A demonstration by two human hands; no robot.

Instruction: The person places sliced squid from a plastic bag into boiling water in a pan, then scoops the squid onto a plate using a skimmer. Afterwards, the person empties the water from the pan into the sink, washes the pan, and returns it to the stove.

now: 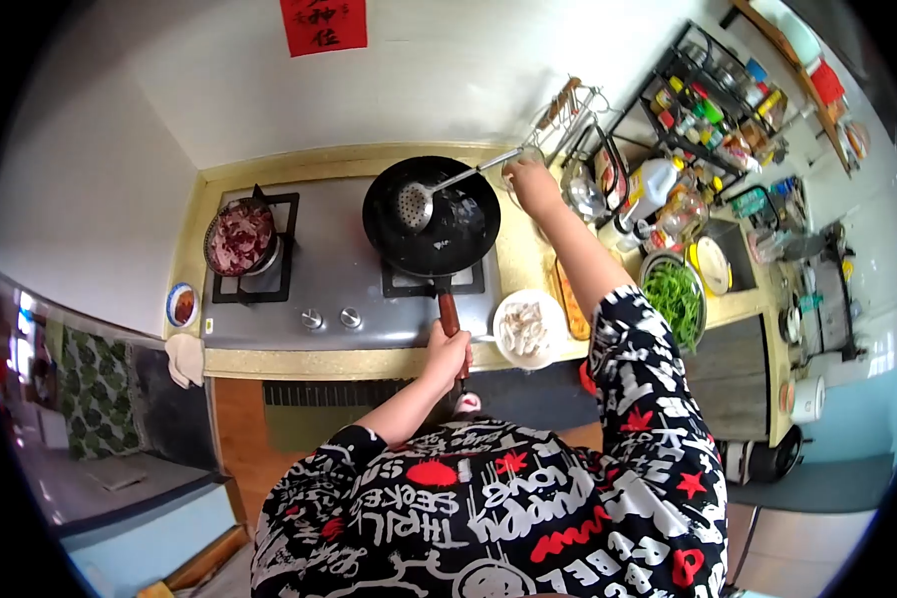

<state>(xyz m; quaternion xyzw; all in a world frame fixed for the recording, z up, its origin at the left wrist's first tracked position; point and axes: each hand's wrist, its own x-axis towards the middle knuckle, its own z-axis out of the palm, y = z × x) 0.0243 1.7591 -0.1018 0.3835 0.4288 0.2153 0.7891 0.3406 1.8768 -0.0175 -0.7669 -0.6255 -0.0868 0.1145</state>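
Note:
My left hand [448, 353] is wrapped around the brown wooden handle [448, 311] of a black wok [387, 221] on the right burner. A perforated metal skimmer [415, 206] rests inside the wok, its long handle crossing the right rim. My right hand [528, 182] is beyond that rim, close to the end of the skimmer's handle. Its fingers are curled beside what looks like a clear round container [531, 154]; what they hold is too small to make out. A white bowl of pale sliced food [528, 330] sits to the right of my left hand.
On the left burner stands a pan of raw reddish meat [239, 239]. A small bowl [181, 304] and a cloth [184, 360] are at the counter's left end. Green vegetables [674, 301], bottles [652, 187] and a seasoning rack [703, 105] crowd the right side.

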